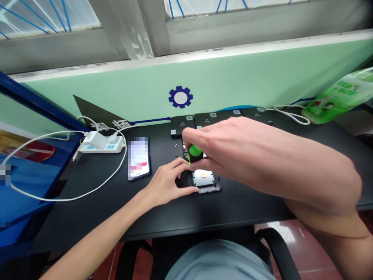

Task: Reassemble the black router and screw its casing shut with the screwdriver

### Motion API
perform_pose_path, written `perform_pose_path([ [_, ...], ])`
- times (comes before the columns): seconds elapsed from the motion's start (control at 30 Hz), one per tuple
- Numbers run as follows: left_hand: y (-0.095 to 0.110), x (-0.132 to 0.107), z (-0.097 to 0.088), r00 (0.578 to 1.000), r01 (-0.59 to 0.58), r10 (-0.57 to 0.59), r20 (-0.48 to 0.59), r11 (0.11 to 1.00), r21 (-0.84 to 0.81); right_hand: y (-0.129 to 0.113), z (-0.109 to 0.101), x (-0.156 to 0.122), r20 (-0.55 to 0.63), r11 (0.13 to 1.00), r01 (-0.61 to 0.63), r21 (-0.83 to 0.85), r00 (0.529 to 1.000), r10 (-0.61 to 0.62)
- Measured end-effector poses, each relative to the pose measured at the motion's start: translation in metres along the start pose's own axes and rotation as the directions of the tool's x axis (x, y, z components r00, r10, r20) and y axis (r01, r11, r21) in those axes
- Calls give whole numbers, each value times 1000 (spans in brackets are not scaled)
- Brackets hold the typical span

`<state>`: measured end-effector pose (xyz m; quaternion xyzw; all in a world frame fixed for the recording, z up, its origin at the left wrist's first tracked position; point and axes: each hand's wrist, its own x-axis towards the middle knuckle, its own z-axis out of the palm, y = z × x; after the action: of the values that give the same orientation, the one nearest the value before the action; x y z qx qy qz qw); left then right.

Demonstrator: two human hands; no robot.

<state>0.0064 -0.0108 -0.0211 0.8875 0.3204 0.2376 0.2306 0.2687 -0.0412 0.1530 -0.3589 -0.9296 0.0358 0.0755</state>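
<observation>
We hold a green-handled screwdriver over an open black device
Our right hand clenches the screwdriver, our left hand grips the device's edge, on the black desk near a smartphone

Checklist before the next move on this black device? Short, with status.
1. Left hand steadying the black device: ok, fingers on its edge.
2. Right hand on the green-handled screwdriver: ok, wrapped around the handle.
3. Screwdriver tip seated in a screw: cannot tell, hidden by the right hand.
4. Small screws contained: not ok, loose on the black desk, no tray in view.
5. Phone apart from the device: ok, lying to its left, not touching.
6. White charging cable away from the hands: ok, looped off to the left.
</observation>
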Motion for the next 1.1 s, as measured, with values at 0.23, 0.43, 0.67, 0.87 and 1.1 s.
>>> perform_pose_path([
  [0.23, -1, -1, 0, 999, 33, -34, 38, 999, 27, -8, 11, 7, -146, 982, -23, -189, 989, -5],
  [0.43, 0, -1, -1, 998, 36, -36, 56, 999, -4, -6, 9, 3, -82, 996, 36, -83, 996, -43],
  [0.67, -1, -1, 0, 1000, -25, 25, -9, 999, 24, 2, 0, -1, 28, 998, 36, 55, 999, -38],
  [0.87, -2, 0, 2, 999, -45, 45, -18, 999, 6, 2, 7, 1, -26, 999, 27, -31, 999, -28],
  [1.1, -2, -1, 2, 999, 21, -21, 30, 999, 28, -8, 7, 9, -37, 996, 1, -90, 999, -5],
])
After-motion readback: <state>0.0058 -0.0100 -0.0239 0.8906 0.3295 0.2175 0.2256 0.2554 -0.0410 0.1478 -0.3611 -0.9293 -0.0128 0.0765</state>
